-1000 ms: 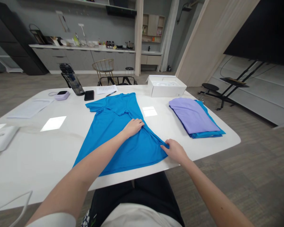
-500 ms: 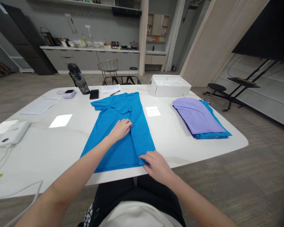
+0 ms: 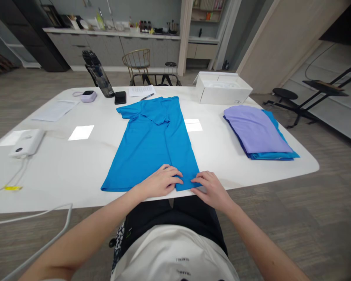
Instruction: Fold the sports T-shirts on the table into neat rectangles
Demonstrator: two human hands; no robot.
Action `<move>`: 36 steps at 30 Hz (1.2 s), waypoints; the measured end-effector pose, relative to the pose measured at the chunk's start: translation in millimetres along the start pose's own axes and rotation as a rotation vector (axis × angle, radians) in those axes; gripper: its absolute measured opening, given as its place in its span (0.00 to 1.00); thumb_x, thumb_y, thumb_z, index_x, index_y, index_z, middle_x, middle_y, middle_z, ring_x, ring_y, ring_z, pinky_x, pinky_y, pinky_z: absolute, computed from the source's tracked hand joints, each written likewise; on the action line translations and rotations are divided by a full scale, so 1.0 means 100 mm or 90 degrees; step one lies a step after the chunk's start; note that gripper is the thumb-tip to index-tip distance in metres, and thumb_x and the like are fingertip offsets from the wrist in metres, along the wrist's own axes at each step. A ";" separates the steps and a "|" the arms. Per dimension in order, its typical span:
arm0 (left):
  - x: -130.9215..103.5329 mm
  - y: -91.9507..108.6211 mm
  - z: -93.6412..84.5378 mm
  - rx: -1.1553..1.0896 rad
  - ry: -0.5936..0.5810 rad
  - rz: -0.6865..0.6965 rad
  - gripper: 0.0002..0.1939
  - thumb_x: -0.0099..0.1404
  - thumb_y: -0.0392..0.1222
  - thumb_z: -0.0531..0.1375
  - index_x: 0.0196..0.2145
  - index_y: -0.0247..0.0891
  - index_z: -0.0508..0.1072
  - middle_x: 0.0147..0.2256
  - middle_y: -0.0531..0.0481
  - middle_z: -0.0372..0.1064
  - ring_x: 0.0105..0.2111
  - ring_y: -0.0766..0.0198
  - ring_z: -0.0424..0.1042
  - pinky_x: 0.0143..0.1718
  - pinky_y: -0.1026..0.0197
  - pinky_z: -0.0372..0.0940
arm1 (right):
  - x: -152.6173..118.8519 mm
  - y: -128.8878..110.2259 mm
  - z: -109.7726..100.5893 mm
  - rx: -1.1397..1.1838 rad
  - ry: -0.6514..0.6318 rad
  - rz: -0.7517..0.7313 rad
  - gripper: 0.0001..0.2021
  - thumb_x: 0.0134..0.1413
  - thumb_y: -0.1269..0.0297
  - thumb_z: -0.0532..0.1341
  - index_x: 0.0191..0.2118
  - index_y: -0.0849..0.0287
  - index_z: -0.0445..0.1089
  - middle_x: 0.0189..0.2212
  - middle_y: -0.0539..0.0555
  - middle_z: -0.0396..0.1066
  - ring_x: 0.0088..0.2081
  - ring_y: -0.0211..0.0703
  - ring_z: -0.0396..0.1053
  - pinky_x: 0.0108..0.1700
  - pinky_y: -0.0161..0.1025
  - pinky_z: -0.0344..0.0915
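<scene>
A blue T-shirt (image 3: 148, 146) lies spread on the white table (image 3: 84, 164), its collar at the far end and its hem towards me. Its right side is folded inward in a long strip with a sleeve lying along it. My left hand (image 3: 165, 180) rests on the fabric near the hem, fingers stretched over the strip's inner edge. At the strip's lower right corner is my right hand (image 3: 211, 190), fingertips on the cloth and thumb apart at the hem. Both hands are open and touch the shirt.
Folded purple and blue garments (image 3: 256, 130) are stacked at the right. Behind them stands a white box (image 3: 224, 89). A water bottle (image 3: 99, 74), black wallet-like item (image 3: 120, 97), pen (image 3: 147, 96) and papers (image 3: 55, 110) lie farther back. A white power strip (image 3: 27, 143) is at left.
My left hand has moved from the middle of the shirt down to the hem, beside the right hand. The folded strip lies flatter at the hem. The view has tilted down.
</scene>
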State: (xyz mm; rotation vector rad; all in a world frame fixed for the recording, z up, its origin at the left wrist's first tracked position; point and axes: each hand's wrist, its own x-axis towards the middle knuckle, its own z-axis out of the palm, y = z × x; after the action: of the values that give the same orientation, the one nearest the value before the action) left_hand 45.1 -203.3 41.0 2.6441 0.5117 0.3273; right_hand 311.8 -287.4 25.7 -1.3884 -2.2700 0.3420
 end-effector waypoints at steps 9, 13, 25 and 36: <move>0.01 -0.08 -0.02 -0.148 0.092 -0.083 0.12 0.76 0.43 0.51 0.45 0.44 0.75 0.51 0.47 0.72 0.55 0.60 0.68 0.59 0.53 0.60 | 0.04 -0.23 0.10 -0.096 0.043 0.103 0.18 0.60 0.49 0.66 0.49 0.55 0.72 0.44 0.59 0.71 0.47 0.55 0.67 0.48 0.50 0.61; -0.01 -0.05 -0.05 -0.209 0.151 -0.113 0.12 0.75 0.47 0.53 0.45 0.43 0.74 0.50 0.45 0.73 0.54 0.58 0.69 0.58 0.53 0.64 | 0.14 -0.32 0.20 -0.144 0.096 0.154 0.11 0.61 0.59 0.63 0.47 0.55 0.71 0.43 0.60 0.71 0.45 0.56 0.66 0.46 0.49 0.60; -0.37 -0.09 -0.17 0.088 0.101 -0.106 0.14 0.74 0.35 0.50 0.45 0.44 0.75 0.53 0.46 0.72 0.57 0.56 0.66 0.58 0.49 0.59 | 0.00 -0.26 0.23 -0.109 0.066 0.060 0.13 0.66 0.72 0.54 0.48 0.57 0.74 0.43 0.58 0.73 0.45 0.51 0.68 0.49 0.48 0.61; -0.28 -0.15 -0.20 0.059 0.102 -0.192 0.12 0.73 0.41 0.52 0.47 0.45 0.74 0.49 0.49 0.75 0.49 0.58 0.72 0.52 0.53 0.62 | 0.30 0.01 0.01 0.006 0.001 0.058 0.16 0.73 0.58 0.52 0.44 0.56 0.76 0.35 0.55 0.77 0.37 0.45 0.72 0.46 0.45 0.62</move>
State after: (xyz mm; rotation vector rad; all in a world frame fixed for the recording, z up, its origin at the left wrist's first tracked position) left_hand 8.9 -194.9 47.4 2.5883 0.9870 0.4313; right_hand 300.5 -260.7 31.6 -1.4894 -2.2058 0.3814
